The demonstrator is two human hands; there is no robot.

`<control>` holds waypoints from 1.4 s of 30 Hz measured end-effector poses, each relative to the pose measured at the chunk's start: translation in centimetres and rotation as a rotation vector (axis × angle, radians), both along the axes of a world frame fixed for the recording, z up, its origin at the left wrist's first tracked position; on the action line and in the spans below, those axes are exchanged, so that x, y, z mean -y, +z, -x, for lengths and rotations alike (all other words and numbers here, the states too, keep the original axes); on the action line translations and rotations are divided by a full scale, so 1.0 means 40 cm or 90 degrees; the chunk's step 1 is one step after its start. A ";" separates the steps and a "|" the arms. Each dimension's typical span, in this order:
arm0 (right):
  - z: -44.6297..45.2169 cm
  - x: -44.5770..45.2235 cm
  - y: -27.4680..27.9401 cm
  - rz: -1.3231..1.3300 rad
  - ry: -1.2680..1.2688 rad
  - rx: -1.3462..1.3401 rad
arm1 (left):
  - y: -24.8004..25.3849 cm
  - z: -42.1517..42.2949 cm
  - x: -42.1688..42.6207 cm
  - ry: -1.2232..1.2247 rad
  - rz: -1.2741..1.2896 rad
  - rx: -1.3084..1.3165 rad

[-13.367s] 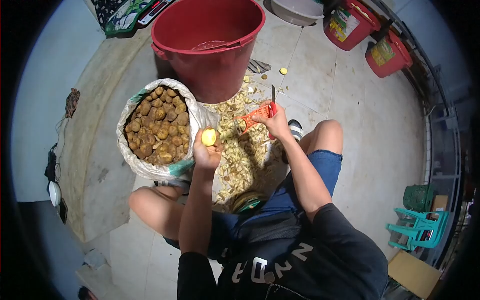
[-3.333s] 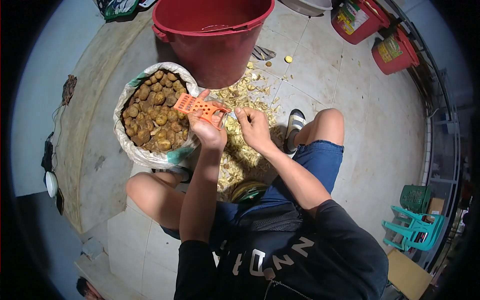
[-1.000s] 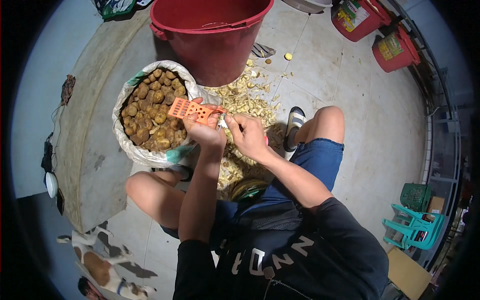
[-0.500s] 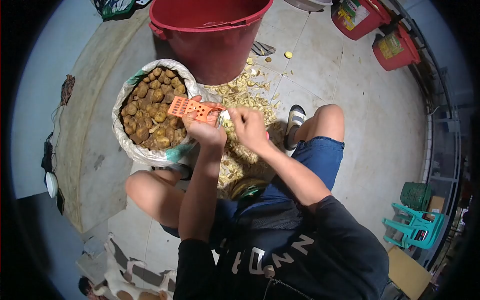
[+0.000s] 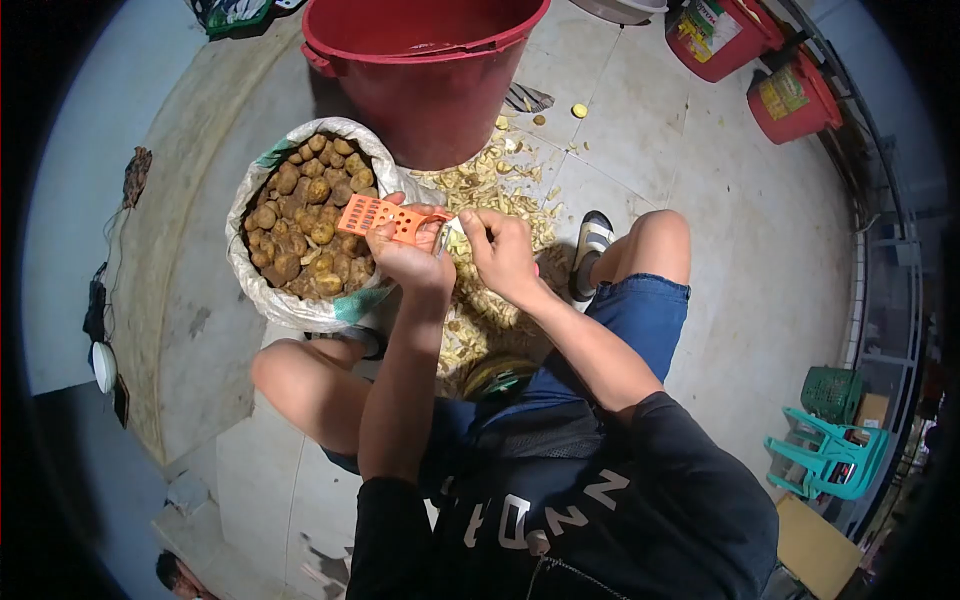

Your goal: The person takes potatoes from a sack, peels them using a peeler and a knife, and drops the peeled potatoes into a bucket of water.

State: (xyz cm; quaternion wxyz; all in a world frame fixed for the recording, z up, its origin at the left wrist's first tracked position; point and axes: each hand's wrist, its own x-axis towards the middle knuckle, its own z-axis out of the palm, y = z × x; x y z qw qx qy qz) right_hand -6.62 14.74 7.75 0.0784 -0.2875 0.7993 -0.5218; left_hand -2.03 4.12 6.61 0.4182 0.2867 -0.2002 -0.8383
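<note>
My left hand (image 5: pixel 412 262) is wrapped round an orange slotted peeler (image 5: pixel 376 218), whose blade end points right. My right hand (image 5: pixel 502 256) is closed beside that end, pinching a small whitish piece (image 5: pixel 455 238) against the blade; a bit of red shows behind the hand, too hidden to name. An open white sack (image 5: pixel 243 262) full of unpeeled potatoes (image 5: pixel 318 232) stands just left of my left hand. Pale peelings (image 5: pixel 480 310) lie in a heap on the floor beneath both hands.
A large red tub (image 5: pixel 430 110) stands beyond the sack. Red buckets (image 5: pixel 710 40) are at the upper right, a green basket (image 5: pixel 832 394) and turquoise stool (image 5: pixel 828 452) at the right. A person's head (image 5: pixel 172 572) shows at the lower left.
Since the oldest frame, the peeler has passed from my right hand to my left, and the peeled potato has left my left hand. A dog came into view at lower left and has mostly gone.
</note>
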 end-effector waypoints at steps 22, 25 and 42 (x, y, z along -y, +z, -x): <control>-0.049 -0.015 0.011 0.032 0.078 -0.070 | 0.012 -0.004 -0.001 -0.007 -0.001 -0.004; -0.008 -0.003 0.000 0.001 0.033 -0.057 | 0.003 -0.011 -0.004 -0.010 0.006 0.002; -0.001 -0.004 -0.004 -0.008 0.006 -0.026 | -0.019 -0.005 0.002 -0.007 -0.057 -0.007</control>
